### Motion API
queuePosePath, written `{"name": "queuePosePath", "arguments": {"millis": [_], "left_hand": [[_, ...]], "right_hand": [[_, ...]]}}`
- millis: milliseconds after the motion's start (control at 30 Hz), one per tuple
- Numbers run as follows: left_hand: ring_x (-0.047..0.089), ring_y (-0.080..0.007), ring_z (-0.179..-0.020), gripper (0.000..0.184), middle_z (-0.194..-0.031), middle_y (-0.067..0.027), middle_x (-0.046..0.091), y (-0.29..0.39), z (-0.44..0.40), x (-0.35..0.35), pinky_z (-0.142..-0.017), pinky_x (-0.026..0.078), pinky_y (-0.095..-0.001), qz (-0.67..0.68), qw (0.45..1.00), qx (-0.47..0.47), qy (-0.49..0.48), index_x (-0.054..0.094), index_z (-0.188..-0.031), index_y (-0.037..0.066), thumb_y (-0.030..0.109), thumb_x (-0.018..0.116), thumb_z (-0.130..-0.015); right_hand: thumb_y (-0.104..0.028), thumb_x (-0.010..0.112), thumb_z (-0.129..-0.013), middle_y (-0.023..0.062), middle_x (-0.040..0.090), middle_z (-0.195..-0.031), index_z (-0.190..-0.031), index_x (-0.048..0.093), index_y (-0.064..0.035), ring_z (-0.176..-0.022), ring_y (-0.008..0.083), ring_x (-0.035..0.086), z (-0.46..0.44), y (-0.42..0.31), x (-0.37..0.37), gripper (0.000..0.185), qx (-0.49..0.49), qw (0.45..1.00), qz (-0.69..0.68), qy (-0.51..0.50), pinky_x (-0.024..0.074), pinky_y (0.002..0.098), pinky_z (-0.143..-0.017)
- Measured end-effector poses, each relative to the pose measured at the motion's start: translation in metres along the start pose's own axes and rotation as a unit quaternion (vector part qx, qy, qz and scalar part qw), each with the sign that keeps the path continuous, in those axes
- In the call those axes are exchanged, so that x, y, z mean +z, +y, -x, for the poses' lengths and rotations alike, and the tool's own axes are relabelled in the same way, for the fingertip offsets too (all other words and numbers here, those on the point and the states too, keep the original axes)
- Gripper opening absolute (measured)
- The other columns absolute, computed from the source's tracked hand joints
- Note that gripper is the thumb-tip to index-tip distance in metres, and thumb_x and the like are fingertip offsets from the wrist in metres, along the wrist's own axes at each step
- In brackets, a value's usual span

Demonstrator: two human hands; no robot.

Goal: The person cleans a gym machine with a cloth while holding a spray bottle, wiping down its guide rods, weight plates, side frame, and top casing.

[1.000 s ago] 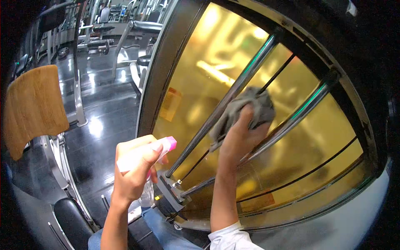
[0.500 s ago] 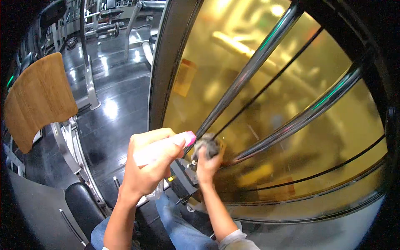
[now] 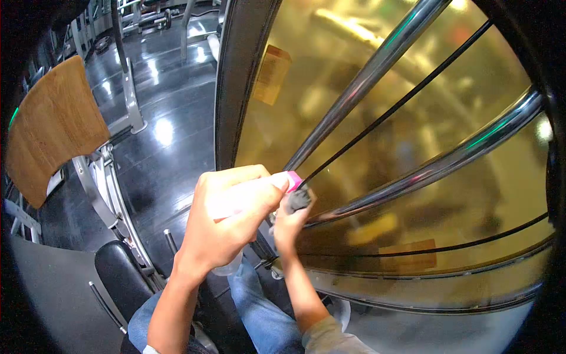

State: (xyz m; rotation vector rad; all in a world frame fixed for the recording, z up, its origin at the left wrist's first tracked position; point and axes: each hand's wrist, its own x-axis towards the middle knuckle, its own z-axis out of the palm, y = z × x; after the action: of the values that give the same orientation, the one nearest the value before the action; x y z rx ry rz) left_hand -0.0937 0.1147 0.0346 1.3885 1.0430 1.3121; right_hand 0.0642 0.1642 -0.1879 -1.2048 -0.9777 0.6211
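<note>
My left hand [image 3: 227, 221] is wrapped round the neck of a spray bottle [image 3: 228, 269] with a white head and a pink nozzle [image 3: 294, 181]. Just beyond it, my right hand [image 3: 289, 222] grips a grey cloth [image 3: 299, 200], partly hidden behind the left hand. The cloth is at the lower end of a black cable [image 3: 389, 112], between two shiny metal rods [image 3: 368, 76]. Behind the rods stands a yellow, reflective panel [image 3: 330, 141] in a dark frame.
A curved wooden board [image 3: 59, 130] on metal supports stands at the left. Below it is a black padded seat [image 3: 121, 274]. Gym machines stand on the dark shiny floor [image 3: 171, 112] at the upper left. My jeans-clad legs [image 3: 259, 312] show at the bottom.
My right hand has moved down and left with the cloth, from midway up the rods to their lower end. My left hand has shifted right in view with the bottle; the view has tilted downward.
</note>
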Motion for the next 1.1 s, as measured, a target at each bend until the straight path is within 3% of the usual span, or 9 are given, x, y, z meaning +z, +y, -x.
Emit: {"name": "queuePosePath", "arguments": {"millis": [100,233,300,400,567,667,833,1033,1100], "left_hand": [[0.050,-0.0068,-0.054,0.031,-0.057,-0.0046,0.055,0.000,-0.002,-0.001,-0.050,0.039,-0.0261,0.009,1.000,-0.028,-0.008,0.065,-0.074,-0.002,0.023,0.063,-0.092],[0.049,-0.0057,-0.054,0.030,-0.058,-0.0038,0.055,-0.003,-0.002,0.000,-0.050,0.038,-0.0254,0.000,0.999,-0.033,-0.012,0.066,-0.076,-0.002,0.023,0.064,-0.092],[0.049,-0.0055,-0.055,0.031,-0.058,-0.0035,0.055,-0.004,-0.004,0.000,-0.050,0.038,-0.0252,-0.004,0.999,-0.039,-0.011,0.066,-0.076,-0.002,0.024,0.064,-0.092],[0.048,-0.0054,-0.051,0.033,-0.057,-0.0026,0.055,-0.003,-0.005,0.000,-0.047,0.036,-0.0248,0.014,0.999,-0.032,0.002,0.065,-0.074,-0.002,0.025,0.064,-0.092],[0.046,-0.0056,-0.043,0.036,-0.055,-0.0015,0.054,-0.003,-0.011,-0.002,-0.041,0.034,-0.0243,0.024,0.999,-0.033,0.011,0.064,-0.070,-0.001,0.027,0.063,-0.093],[0.047,-0.0056,-0.044,0.037,-0.054,-0.0012,0.053,0.001,-0.014,-0.005,-0.042,0.034,-0.0243,0.016,0.999,-0.029,0.012,0.063,-0.069,-0.001,0.027,0.063,-0.093],[0.045,-0.0054,-0.044,0.038,-0.053,-0.0004,0.051,0.002,-0.017,-0.003,-0.042,0.034,-0.0247,0.021,0.999,-0.029,0.009,0.062,-0.067,0.000,0.028,0.063,-0.093],[0.045,-0.0054,-0.045,0.038,-0.053,0.0003,0.051,0.009,-0.023,-0.001,-0.043,0.034,-0.0244,0.040,0.999,-0.004,0.006,0.061,-0.067,0.001,0.029,0.063,-0.093],[0.046,-0.0054,-0.046,0.038,-0.054,0.0002,0.052,0.014,-0.027,-0.002,-0.043,0.035,-0.0241,0.043,0.999,0.015,0.002,0.061,-0.067,0.002,0.029,0.062,-0.093]], "right_hand": [[0.003,0.065,-0.080,0.0182,0.053,-0.117,-0.125,0.044,-0.0022,-0.112,0.0285,0.053,0.023,0.034,0.003,0.050,-0.053,0.993,0.094,0.058,0.0390,0.0420,-0.101],[0.006,0.059,-0.080,0.0180,0.050,-0.123,-0.128,0.040,-0.0011,-0.116,0.0288,0.051,0.005,0.011,0.004,0.052,0.019,0.992,0.115,0.050,0.0362,0.0420,-0.105],[0.008,0.055,-0.081,0.0167,0.049,-0.126,-0.133,0.036,-0.0009,-0.119,0.0280,0.050,0.001,-0.020,0.007,0.056,-0.069,0.996,0.037,0.037,0.0343,0.0409,-0.108],[0.005,0.055,-0.087,0.0170,0.041,-0.135,-0.143,0.023,0.0000,-0.126,0.0278,0.045,-0.006,-0.095,0.020,0.065,-0.028,0.987,-0.155,0.032,0.0296,0.0408,-0.113],[0.001,0.056,-0.092,0.0169,0.047,-0.133,-0.141,0.026,0.0024,-0.122,0.0251,0.048,-0.014,-0.051,0.014,0.058,-0.115,0.987,0.098,0.046,0.0335,0.0383,-0.108],[0.003,0.056,-0.090,0.0194,0.046,-0.134,-0.142,0.026,0.0029,-0.123,0.0285,0.048,0.008,-0.019,0.012,0.060,-0.114,0.993,0.018,0.033,0.0323,0.0402,-0.109],[0.005,0.054,-0.085,0.0302,0.038,-0.139,-0.142,0.026,0.0081,-0.130,0.0429,0.040,0.031,-0.006,-0.004,0.064,-0.070,0.981,0.183,0.010,0.0281,0.0469,-0.111],[0.000,0.047,-0.088,0.0238,0.036,-0.146,-0.147,0.023,0.0055,-0.135,0.0316,0.038,0.043,-0.057,0.000,0.064,0.045,0.994,0.098,0.021,0.0256,0.0400,-0.115],[-0.003,0.054,-0.091,0.0195,0.040,-0.145,-0.147,0.028,0.0039,-0.132,0.0271,0.041,0.047,-0.075,0.000,0.061,0.136,0.988,-0.062,0.049,0.0296,0.0364,-0.112]]}}
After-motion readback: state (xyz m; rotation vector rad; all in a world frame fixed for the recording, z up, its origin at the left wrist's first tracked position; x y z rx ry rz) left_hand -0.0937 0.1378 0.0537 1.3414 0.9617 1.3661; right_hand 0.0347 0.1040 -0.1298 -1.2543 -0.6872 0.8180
